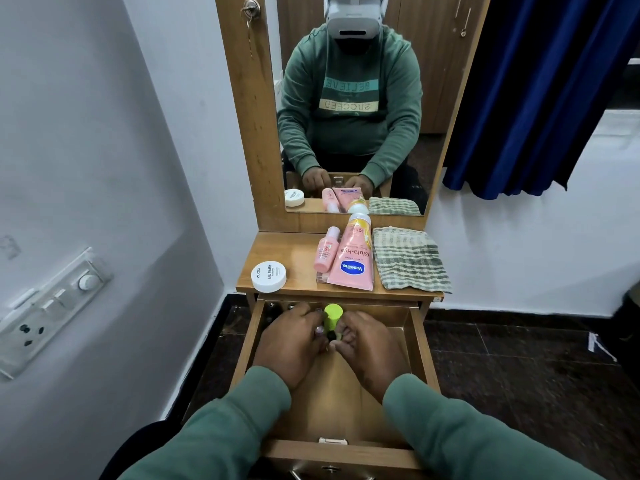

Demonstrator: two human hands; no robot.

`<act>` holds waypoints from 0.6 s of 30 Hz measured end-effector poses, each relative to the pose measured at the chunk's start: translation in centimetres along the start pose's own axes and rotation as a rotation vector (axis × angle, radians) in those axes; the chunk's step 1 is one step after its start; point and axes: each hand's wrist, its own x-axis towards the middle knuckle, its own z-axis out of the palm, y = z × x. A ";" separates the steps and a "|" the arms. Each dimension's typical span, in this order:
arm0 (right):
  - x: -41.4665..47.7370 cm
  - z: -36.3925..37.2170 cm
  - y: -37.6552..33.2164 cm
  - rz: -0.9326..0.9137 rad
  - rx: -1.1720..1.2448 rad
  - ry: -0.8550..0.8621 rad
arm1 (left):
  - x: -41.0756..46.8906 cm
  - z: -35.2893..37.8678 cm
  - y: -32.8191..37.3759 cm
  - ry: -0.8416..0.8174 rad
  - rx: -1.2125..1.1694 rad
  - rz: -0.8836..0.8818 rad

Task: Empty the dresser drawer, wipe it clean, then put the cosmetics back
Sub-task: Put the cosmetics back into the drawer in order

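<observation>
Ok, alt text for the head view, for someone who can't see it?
The left hand and right hand close around a small lime-green bottle inside the open dresser drawer. On top sit a white jar, a pink bottle, a Vaseline tube and a checked cloth, below a mirror.

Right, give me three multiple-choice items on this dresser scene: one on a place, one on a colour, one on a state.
1. The checked cloth lies: A in the drawer; B on the dresser top, right of the Vaseline tube; C on the floor.
2. The small bottle between the left hand and right hand has a cap that is: A red; B blue; C lime green.
3. The drawer is: A pulled open; B shut; C lifted out.
Answers: B, it lies flat beside the tube; C, bright lime shows between the fingers; A, its inside shows under the hands.
</observation>
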 end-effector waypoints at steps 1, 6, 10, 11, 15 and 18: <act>-0.1 -0.3 -0.3 -0.028 -0.005 0.011 | -0.2 -0.5 0.0 0.023 -0.014 0.023; -0.3 -2.0 -2.5 -0.105 0.010 0.040 | -1.2 -3.5 -0.7 0.200 -0.023 0.099; 1.0 -2.5 -5.6 -0.078 0.133 0.014 | 0.0 -6.1 -3.4 0.417 -0.150 -0.152; 1.7 -2.4 -6.5 -0.078 0.167 0.009 | 0.5 -6.6 -4.3 0.461 -0.200 -0.224; 4.5 -1.0 -10.1 -0.071 0.145 -0.004 | 1.7 -7.6 -6.5 0.295 -0.461 -0.413; 6.5 -0.4 -11.8 -0.088 0.018 -0.030 | 2.0 -7.8 -7.2 0.131 -0.553 -0.401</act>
